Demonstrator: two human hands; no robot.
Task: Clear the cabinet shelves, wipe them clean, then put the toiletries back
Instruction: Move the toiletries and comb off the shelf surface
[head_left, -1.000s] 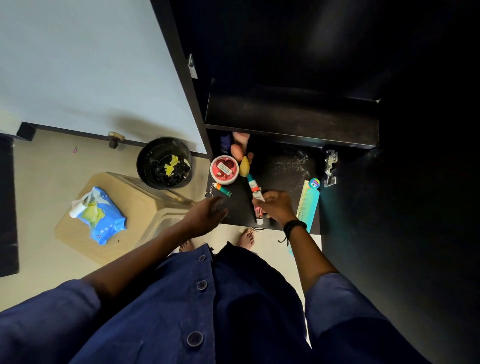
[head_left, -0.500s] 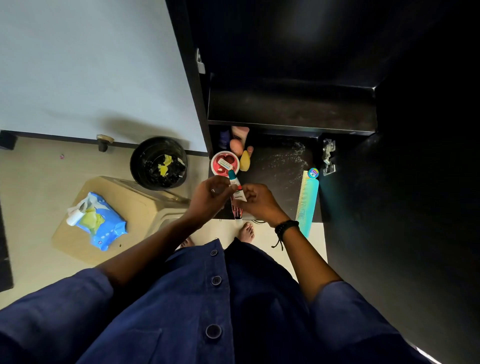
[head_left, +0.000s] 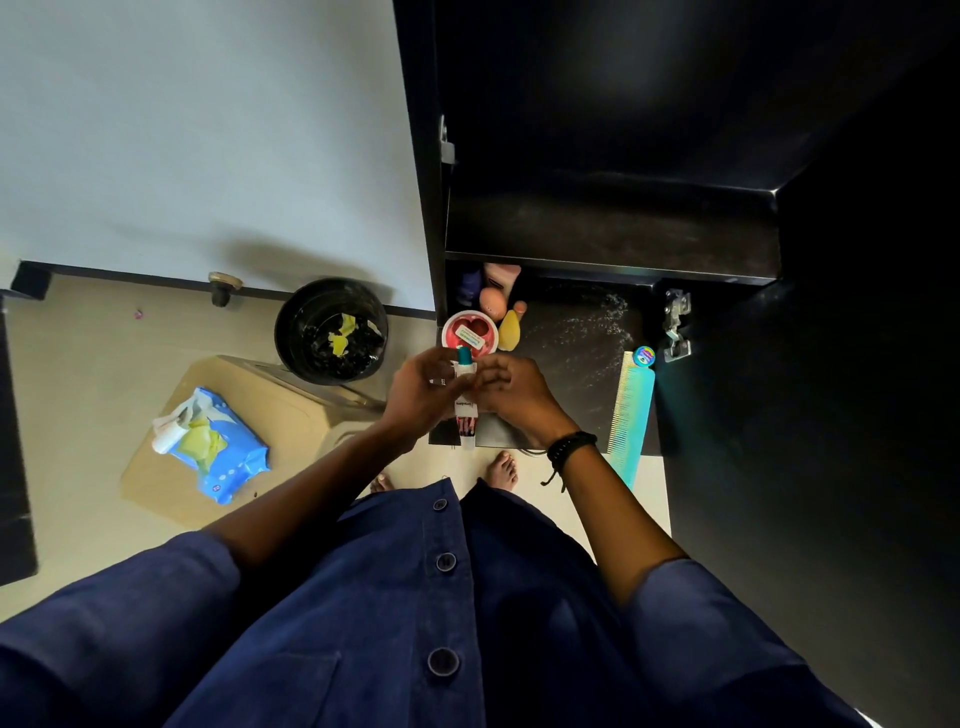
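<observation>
A white tube (head_left: 466, 410) with a teal cap is held upright above the front edge of the lower cabinet shelf (head_left: 571, 364). My left hand (head_left: 423, 389) and my right hand (head_left: 511, 392) both grip it from either side. Behind the hands on the shelf sit a round red-and-white tub (head_left: 469, 332), a yellow bottle (head_left: 510, 328), a pink bottle (head_left: 500, 283) and a dark purple one (head_left: 469, 286). A teal comb (head_left: 631, 410) and a small round blue tin (head_left: 644, 356) lie at the shelf's right side. White powder is spilled on the shelf. The upper shelf (head_left: 613, 228) is bare.
A black waste bin (head_left: 331, 328) with yellow scraps stands on the floor left of the cabinet. A blue wipes pack (head_left: 215, 447) lies on a tan stool (head_left: 291, 415). The open cabinet door (head_left: 831, 364) is at the right, with a metal hinge (head_left: 677, 325). My bare feet are below the shelf.
My right hand lifted the tube off the shelf. My left hand came in from the left and closed on it too. The tube now stands upright between both hands.
</observation>
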